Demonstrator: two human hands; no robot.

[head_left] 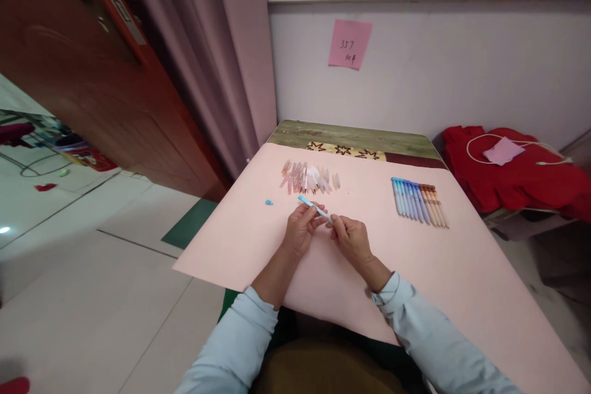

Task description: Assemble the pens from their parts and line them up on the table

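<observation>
Between my two hands is a light blue pen [319,210], tilted, its brighter blue end pointing up and to the left. My left hand [301,228] is closed round the pen's middle. The fingers of my right hand [349,237] pinch its lower right end. Just beyond my hands lies a loose pile of pen parts [305,178], pinkish and clear, with some dark tips. A small bright blue piece [269,202] rests alone to the left. Over on the right, several pens [418,202] lie side by side in a row, running from blue through purple to brown.
Pale pink paper [443,283] covers the table, whose green wooden edge [355,133] shows at the back. Red cloth [489,175] with a white cable lies to the right. A pink note [349,43] is stuck on the wall. A brown door [115,74] stands at the left.
</observation>
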